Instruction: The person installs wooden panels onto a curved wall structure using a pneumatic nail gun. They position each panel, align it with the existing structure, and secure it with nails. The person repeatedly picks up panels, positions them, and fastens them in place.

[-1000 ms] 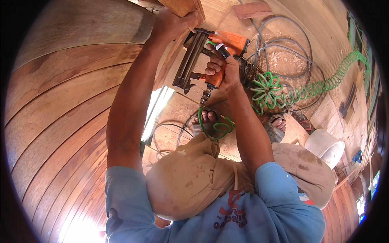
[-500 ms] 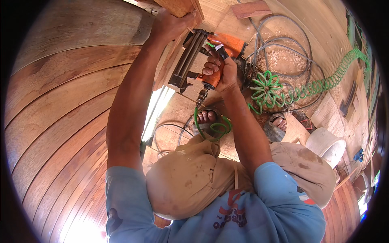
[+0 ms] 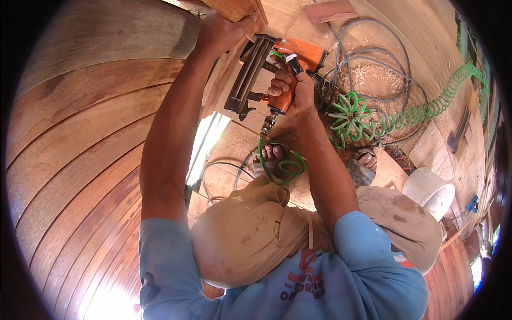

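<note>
My right hand (image 3: 290, 88) is wrapped around the grip of an orange and black air nailer (image 3: 301, 53). A green air hose (image 3: 261, 152) runs from the metal coupling at the base of its grip. The nailer's long dark magazine (image 3: 250, 74) slants beside a narrow upright wooden strip (image 3: 226, 77), and its nose lies close to that strip, though contact cannot be made out. At the top, my left hand (image 3: 221, 32) grips the lower edge of a reddish-brown wooden board (image 3: 234, 8); part of its fingers is hidden behind the board.
Curved plank walling (image 3: 96, 101) rises on the left. Coiled green hose (image 3: 394, 122), grey cable loops (image 3: 368, 53) and sawdust lie on the floor to the right. A white bucket (image 3: 429, 192) stands beside my knee. A loose reddish wood offcut (image 3: 330, 12) lies at the far side.
The nailer and my right hand have shifted slightly, with the magazine a little higher and to the right. My left hand stays on the board, moved only marginally.
</note>
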Available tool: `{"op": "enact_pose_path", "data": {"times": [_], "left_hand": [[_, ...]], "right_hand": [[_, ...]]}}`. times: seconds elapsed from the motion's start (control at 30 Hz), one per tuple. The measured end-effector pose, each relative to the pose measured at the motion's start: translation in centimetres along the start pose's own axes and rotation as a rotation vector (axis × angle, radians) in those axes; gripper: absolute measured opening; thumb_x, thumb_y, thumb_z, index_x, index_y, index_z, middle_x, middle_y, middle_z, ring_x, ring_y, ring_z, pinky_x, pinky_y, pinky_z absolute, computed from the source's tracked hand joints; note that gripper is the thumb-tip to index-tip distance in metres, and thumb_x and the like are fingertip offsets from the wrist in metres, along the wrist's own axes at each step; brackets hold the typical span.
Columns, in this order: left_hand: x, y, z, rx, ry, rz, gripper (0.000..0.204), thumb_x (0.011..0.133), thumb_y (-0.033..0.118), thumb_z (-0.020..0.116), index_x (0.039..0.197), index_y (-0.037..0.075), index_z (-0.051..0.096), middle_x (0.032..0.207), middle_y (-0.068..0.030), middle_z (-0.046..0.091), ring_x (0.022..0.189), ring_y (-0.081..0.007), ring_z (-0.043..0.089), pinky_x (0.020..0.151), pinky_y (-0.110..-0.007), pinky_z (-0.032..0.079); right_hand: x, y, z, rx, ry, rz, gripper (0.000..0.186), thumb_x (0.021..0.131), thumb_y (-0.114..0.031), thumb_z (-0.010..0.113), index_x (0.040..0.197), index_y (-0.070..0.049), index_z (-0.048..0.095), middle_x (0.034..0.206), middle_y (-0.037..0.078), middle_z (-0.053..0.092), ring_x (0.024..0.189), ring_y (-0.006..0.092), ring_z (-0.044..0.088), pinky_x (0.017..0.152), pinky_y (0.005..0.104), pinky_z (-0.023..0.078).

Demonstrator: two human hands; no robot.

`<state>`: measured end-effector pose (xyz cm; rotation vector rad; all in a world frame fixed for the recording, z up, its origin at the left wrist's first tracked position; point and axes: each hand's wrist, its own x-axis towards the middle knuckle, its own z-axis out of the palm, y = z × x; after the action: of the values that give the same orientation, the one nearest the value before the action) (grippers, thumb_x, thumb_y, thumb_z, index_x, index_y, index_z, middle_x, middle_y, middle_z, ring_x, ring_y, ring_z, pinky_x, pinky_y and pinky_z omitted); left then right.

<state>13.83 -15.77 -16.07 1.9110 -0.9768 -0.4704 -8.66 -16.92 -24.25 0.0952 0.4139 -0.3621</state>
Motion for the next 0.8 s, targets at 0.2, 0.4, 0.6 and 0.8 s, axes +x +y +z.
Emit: {"op": "enact_pose_path", "data": {"times": [0.2,0.4,0.6,0.8], "left_hand": [[0.37,0.28,-0.75,0.299,-0.122,0.046,0.043,0.085,0.036,0.08,0.112,0.005,0.069,0.106,-0.0107,0.074,0.099,-0.0253,0.07,0.083,-0.038,0.053],[0.47,0.06,-0.55,0.244,-0.147,0.057,0.041,0.085,0.033,0.079,0.111,0.002,0.069,0.104,-0.0103,0.074,0.097,-0.024,0.07,0.083,-0.037,0.053],[0.62,0.06,-0.51,0.201,-0.136,0.06,0.047,0.083,0.042,0.074,0.11,0.004,0.071,0.102,-0.019,0.074,0.102,-0.0364,0.07,0.083,-0.043,0.055],[0.35,0.53,-0.52,0.155,-0.127,-0.025,0.047,0.082,0.041,0.076,0.11,0.004,0.071,0.103,-0.0164,0.075,0.102,-0.0334,0.071,0.084,-0.041,0.055]], "right_hand": [[-0.08,0.31,-0.06,0.016,0.032,0.0,0.042,0.104,-0.028,0.044,0.136,-0.002,0.054,0.064,-0.008,0.041,0.055,0.0068,0.043,0.058,0.0282,0.042],[-0.09,0.29,0.11,0.031,0.034,0.01,0.042,0.104,-0.029,0.046,0.134,-0.002,0.056,0.064,-0.008,0.041,0.055,0.0061,0.043,0.058,0.0274,0.042],[-0.18,0.24,0.13,0.002,0.062,0.006,0.038,0.104,-0.03,0.047,0.127,-0.002,0.058,0.064,-0.008,0.042,0.054,0.0066,0.043,0.057,0.0278,0.042],[0.08,0.36,-0.54,0.013,0.069,0.002,0.028,0.098,-0.02,0.043,0.115,-0.006,0.059,0.066,-0.005,0.043,0.056,0.0108,0.045,0.058,0.0328,0.043]]}}
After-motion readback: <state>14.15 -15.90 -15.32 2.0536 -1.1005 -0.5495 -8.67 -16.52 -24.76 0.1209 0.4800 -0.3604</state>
